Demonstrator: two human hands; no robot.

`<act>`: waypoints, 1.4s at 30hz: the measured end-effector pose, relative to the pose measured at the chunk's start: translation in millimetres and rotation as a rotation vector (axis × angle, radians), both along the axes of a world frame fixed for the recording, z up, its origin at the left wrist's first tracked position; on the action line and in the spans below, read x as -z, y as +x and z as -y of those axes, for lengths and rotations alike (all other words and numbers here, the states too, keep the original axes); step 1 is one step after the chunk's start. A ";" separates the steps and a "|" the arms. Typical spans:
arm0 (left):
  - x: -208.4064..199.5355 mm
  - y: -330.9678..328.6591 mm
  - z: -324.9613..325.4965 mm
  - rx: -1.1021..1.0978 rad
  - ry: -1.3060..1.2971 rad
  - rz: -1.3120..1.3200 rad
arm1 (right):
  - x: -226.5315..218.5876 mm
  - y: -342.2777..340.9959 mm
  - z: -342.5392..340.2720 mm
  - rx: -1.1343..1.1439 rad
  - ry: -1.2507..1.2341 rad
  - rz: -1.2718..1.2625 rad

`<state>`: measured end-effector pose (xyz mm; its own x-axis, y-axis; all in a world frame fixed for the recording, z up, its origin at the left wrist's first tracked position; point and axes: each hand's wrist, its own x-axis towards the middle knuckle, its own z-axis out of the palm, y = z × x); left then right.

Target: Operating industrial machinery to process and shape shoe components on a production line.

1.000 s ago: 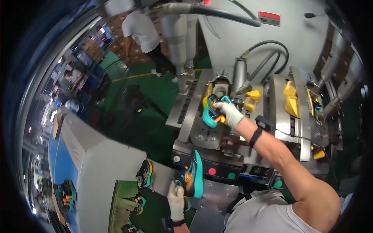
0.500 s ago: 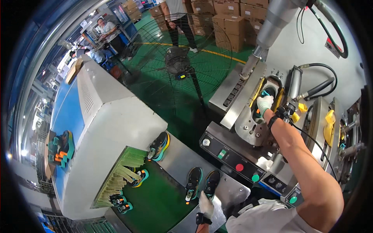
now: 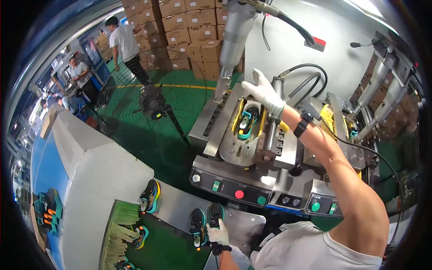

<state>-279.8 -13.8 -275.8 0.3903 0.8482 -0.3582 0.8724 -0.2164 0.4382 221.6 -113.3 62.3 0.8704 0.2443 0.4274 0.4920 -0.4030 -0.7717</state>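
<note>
My left hand [image 3: 218, 235], in a white glove, grips the heel end of a dark sneaker [image 3: 216, 211] resting on the metal ledge. Just left of it stands another dark sneaker [image 3: 196, 225] with teal and orange trim. My gloved right hand [image 3: 264, 93] is raised over the far end of the pressing machine, its fingers apart and nothing in it. Below that hand, a black and teal sneaker [image 3: 248, 121] sits in the machine's cradle [image 3: 236, 150], between yellow pads.
A control panel [image 3: 229, 186] with coloured buttons fronts the machine. At left, a green conveyor belt [image 3: 166, 245] passes under strip curtains of a grey housing [image 3: 108, 175]. One sneaker [image 3: 150, 196] stands beside the housing. Beyond are a large fan [image 3: 153, 101], stacked cartons [image 3: 189, 33] and people.
My right hand has let go of the sneaker in the cradle and risen away from it. My left hand stays at its sneaker. The view has swung right; the standing person has turned and moved.
</note>
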 end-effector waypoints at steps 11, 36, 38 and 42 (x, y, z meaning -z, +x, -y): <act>30.9 4.8 -9.4 0.298 0.241 0.434 | -84.4 48.6 -57.5 -0.305 0.314 -0.007; -604.4 541.5 -216.2 1.259 1.654 0.604 | -62.1 83.5 -58.0 -0.416 0.346 -0.077; -616.1 537.4 -235.1 1.192 1.671 0.575 | -73.6 69.9 -62.4 -0.466 0.320 -0.082; -652.6 558.7 -229.8 1.161 1.671 0.595 | -72.2 83.0 -65.8 -0.448 0.387 -0.089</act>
